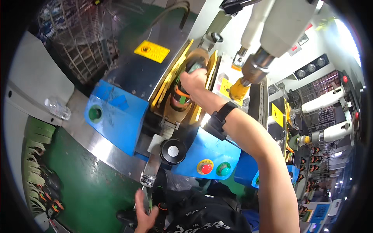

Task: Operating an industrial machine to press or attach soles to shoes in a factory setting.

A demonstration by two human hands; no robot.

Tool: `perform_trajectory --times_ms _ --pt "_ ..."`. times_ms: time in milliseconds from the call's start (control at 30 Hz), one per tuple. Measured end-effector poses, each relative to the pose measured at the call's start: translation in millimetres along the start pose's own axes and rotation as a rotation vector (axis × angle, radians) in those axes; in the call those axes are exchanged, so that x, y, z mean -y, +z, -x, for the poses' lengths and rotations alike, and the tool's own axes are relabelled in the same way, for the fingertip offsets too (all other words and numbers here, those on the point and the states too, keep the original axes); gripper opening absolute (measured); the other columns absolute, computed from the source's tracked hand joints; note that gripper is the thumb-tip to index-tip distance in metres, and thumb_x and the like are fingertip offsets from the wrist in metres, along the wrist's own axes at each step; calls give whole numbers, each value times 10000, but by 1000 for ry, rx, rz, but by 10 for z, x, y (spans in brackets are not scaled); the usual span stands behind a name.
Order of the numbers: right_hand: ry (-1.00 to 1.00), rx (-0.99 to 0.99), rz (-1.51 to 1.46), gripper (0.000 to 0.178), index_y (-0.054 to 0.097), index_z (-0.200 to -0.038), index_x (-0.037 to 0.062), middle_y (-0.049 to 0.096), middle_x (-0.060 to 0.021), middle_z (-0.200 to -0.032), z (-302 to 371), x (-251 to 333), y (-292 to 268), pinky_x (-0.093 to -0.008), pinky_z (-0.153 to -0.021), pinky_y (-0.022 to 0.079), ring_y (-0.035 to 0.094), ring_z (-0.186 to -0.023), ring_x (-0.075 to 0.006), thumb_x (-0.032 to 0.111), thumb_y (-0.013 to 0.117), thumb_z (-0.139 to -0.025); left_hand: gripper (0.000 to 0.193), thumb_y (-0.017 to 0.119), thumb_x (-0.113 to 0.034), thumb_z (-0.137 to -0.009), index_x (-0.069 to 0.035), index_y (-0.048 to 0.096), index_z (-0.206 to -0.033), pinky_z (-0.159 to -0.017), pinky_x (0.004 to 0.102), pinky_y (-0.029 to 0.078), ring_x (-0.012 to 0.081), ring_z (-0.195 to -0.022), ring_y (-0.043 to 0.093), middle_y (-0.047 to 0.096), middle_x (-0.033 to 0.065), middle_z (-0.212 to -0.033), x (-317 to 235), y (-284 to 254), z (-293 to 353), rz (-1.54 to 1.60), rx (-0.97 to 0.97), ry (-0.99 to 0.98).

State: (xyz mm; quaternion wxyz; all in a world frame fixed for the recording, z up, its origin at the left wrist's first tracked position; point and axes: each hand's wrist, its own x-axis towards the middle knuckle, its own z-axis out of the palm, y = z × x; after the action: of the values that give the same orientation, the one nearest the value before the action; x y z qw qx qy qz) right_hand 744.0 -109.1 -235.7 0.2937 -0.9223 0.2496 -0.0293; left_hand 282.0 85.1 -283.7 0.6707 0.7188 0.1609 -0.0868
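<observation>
My right hand [194, 82] reaches into the machine, its fingers closed on the dark upper part of a shoe [181, 93] with orange and green details. The shoe sits between two yellow-edged side pads [169, 77] on a brown base; my fingers hide part of it. Below, in front of the machine, my left hand [145, 214] has its thumb and fingers apart and appears to hold nothing. Close beside it is a dark item with an orange ring [161, 200], perhaps another shoe, and above it the end of a metal bar [147, 178].
A round black knob [173, 151] projects toward me. Blue panels carry a red button [206, 168] and green buttons [223, 170]. A white press arm with a yellow tip [238, 91] hangs right of my forearm. Shoes [50, 194] line a rack at lower left; a plastic bottle [57, 108] lies left.
</observation>
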Motion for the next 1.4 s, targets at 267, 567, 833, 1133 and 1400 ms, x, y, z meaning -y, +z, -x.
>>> perform_trajectory --times_ms 267,567,833,1133,1400 --pt "-787 203 -193 510 466 -1261 -17 495 -274 -1269 1410 -211 -1061 -461 -894 495 559 -1094 -408 233 652 -859 599 556 -205 -850 105 367 -1326 -1064 477 337 403 -1239 434 416 293 -1354 -429 293 -1235 -187 -370 836" --pt "-1248 491 28 628 453 -1283 -34 529 -206 -1107 1989 -72 -537 -428 -851 470 546 -986 -367 337 674 -828 527 554 -223 -825 86 422 -1232 -929 498 406 387 -1062 482 466 275 -1180 -529 378 -1328 -291 -459 797" --pt "-1169 409 -76 526 500 -1235 -23 539 -181 -1157 1944 -180 -483 -430 -905 459 540 -1047 -350 294 652 -843 507 572 -221 -826 68 419 -1214 -957 487 385 376 -1075 469 455 252 -1187 -460 428 -1375 -202 -407 806" --pt "-1231 259 -93 755 395 -1375 -45 378 -290 -1425 2530 -865 -1651 -588 -1079 294 400 -1314 -444 211 761 -765 689 706 -95 -756 26 381 -1352 -925 397 446 313 -1111 532 495 210 -1250 -416 -34 -586 -393 -135 465" --pt "-969 390 547 803 299 -1437 -43 271 -305 -1487 2662 -2370 -1899 -658 -1080 216 271 -1374 -495 239 711 -808 1180 812 -440 -721 118 90 -1469 -1145 363 256 381 -1398 305 260 316 -1501 -282 -120 351 -513 257 -219"
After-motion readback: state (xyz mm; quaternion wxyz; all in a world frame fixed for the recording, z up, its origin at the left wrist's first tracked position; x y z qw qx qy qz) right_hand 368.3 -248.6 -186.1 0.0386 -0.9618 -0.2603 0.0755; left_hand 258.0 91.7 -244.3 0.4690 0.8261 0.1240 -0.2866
